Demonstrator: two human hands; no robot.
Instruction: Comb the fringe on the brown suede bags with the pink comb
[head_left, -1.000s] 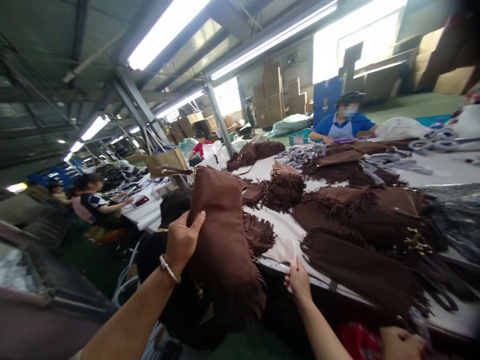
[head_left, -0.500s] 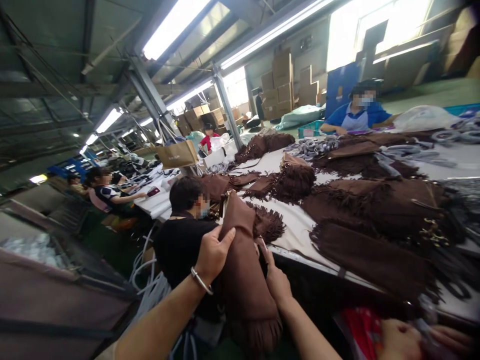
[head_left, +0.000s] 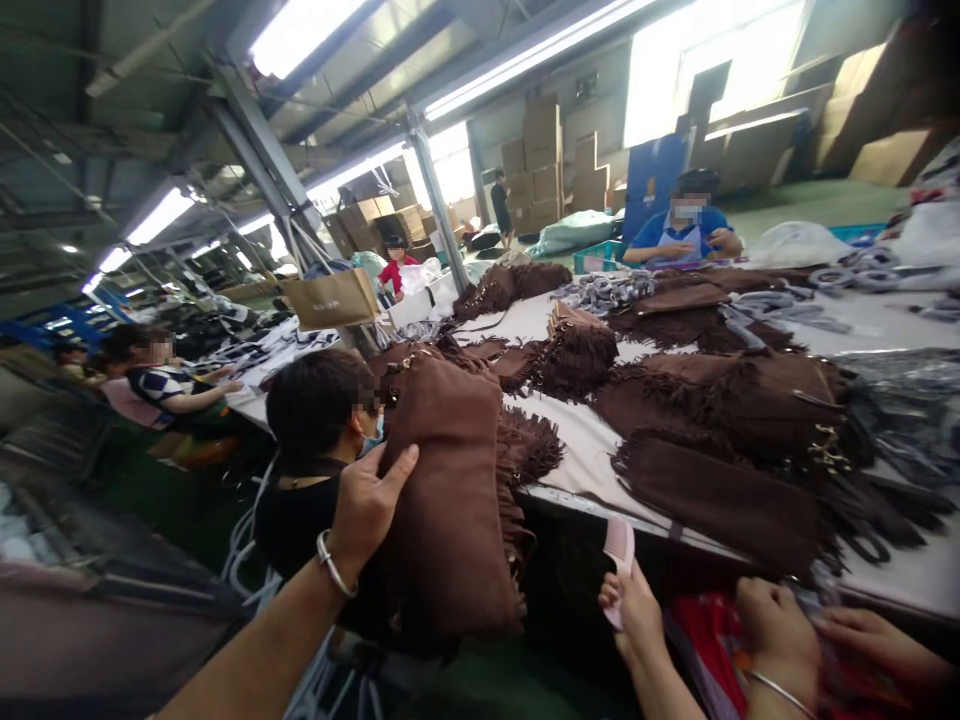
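Note:
In the head view my left hand [head_left: 371, 505] is closed on the edge of a dark brown fringed bag [head_left: 448, 490], thumb across its smooth face. The bag hangs upright in the air, its fringe running down the right side. To the right of the bag and apart from it, my right hand [head_left: 637, 610] grips a pale pink comb [head_left: 620, 548] with the teeth end pointing up. Behind the bag, more brown fringe [head_left: 534, 440] lies at the edge of the table.
Several brown fringed bags [head_left: 720, 500] lie on the white-covered table [head_left: 577, 455], with grey looped straps [head_left: 780, 310] among them. A co-worker in black [head_left: 300, 510] sits close at the left. Another person's hands [head_left: 780, 630] are at the lower right. A grey post [head_left: 439, 200] rises behind.
The bag has turned, showing its broad face, and moved left with my left hand. My right hand has drawn away to the right and down, bringing the comb into plain view.

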